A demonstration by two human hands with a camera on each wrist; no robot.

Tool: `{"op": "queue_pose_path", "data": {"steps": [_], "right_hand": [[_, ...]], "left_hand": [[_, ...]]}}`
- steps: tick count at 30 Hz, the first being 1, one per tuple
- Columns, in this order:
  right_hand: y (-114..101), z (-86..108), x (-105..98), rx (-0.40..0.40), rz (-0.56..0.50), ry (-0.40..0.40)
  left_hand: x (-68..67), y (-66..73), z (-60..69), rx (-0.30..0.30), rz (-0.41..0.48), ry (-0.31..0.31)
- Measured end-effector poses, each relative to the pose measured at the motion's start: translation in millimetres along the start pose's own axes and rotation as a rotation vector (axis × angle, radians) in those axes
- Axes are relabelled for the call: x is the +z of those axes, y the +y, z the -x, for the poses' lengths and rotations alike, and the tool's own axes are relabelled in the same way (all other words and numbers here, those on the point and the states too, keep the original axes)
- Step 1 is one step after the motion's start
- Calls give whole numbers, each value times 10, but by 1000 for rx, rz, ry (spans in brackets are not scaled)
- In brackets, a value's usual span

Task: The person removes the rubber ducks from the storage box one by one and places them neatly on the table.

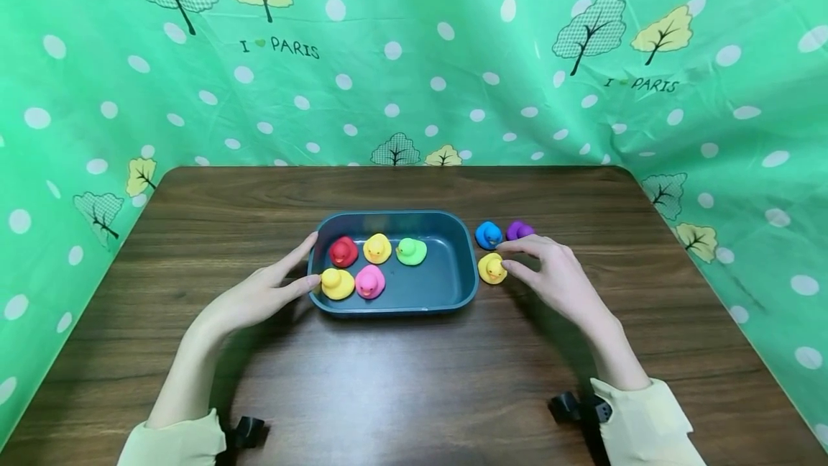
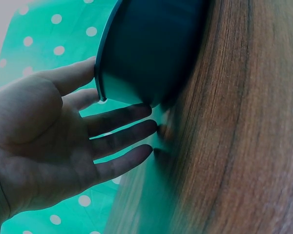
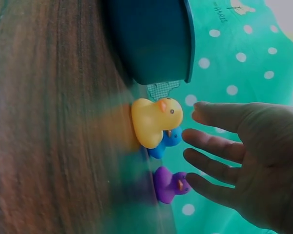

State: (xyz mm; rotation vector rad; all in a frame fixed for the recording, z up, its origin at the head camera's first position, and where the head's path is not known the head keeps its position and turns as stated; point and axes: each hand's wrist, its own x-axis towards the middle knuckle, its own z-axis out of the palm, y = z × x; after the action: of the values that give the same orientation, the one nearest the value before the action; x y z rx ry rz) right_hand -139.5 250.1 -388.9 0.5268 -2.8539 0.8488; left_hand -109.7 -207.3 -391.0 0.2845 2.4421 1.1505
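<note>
My left hand (image 1: pixel 261 297) touches the left end of a dark blue tray (image 1: pixel 446 300), thumb and fingertip at its rim, the other fingers spread below in the left wrist view. Inside lie a red duck (image 1: pixel 343 252), a yellow duck (image 1: pixel 377 249), a green duck (image 1: pixel 411 252), another yellow duck (image 1: pixel 338 284) and a pink duck (image 1: pixel 370 282). Right of the tray, my right hand (image 1: pixel 556 275) hovers with parted fingers by a third yellow duck (image 3: pixel 151 122); a small gap shows in the right wrist view. A blue duck (image 1: pixel 488 235) and a purple duck (image 3: pixel 170 185) sit behind it.
The tray and ducks stand on a dark wooden table (image 1: pixel 388 387). A green dotted curtain (image 1: pixel 414 56) printed with trees hangs behind and along both sides. Dark wrist cameras show near both sleeves.
</note>
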Motion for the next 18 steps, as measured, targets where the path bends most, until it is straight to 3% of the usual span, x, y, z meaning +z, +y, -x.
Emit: {"op": "queue_pose_path", "data": {"steps": [11,18], "right_hand": [[-33,13,-110,-50,20,143],[-114,16,-183,-76,-30,221]], "left_hand": [[12,-11,7,3,16,5],[2,-20,-2,-3,15,4]]}}
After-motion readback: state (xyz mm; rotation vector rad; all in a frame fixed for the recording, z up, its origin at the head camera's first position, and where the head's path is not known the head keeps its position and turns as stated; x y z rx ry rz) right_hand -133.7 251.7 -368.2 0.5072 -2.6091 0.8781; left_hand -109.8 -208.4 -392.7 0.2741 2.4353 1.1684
